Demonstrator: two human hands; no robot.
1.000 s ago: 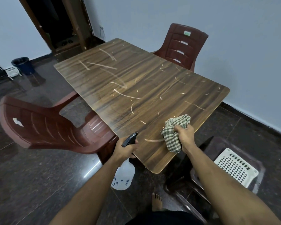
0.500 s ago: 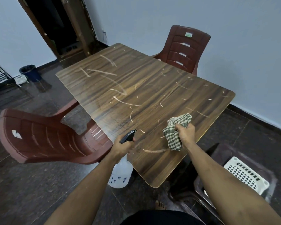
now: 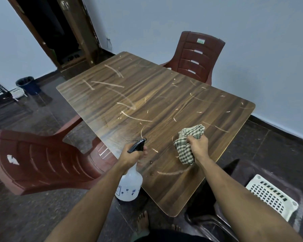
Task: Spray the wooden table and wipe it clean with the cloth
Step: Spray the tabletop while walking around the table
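At the table's near corner, left to right. Left hand [image 3: 132, 155] — wrapped round the neck of the spray bottle [image 3: 129, 185], a rigid, likely light plastic item best gripped at the trigger head. Right hand [image 3: 198, 147] — bunching the checked cloth [image 3: 186, 145], soft and limp, against the wooden table [image 3: 164, 102]. Change: both hands have advanced further over the streaked top.

1. Far chair [image 3: 196, 56]: a small green sticker on the top of its backrest, with lettering too small to read.
2. Spray bottle [image 3: 129, 186]: a boxed mark at its left side beside small blue flower prints; the letters cannot be made out.
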